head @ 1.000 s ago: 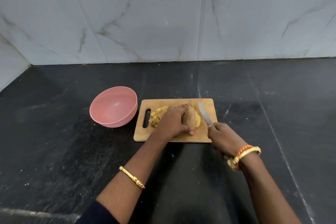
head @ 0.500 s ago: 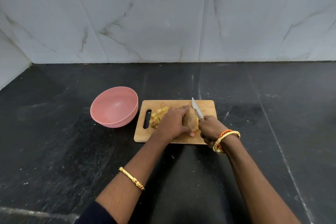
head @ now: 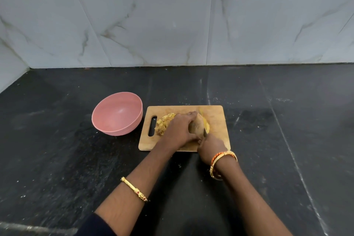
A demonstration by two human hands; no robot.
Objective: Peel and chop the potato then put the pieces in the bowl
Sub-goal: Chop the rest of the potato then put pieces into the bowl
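The left hand grips the potato mid-board. The right hand holds the knife, cutting. Some pieces lie near the board's left end. The bowl has none yet.

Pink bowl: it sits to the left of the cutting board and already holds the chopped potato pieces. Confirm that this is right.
Not quite. The pink bowl does sit left of the cutting board, but the head view shows it holding nothing. The chopped potato pieces lie on the board, beside the left hand that holds the potato.
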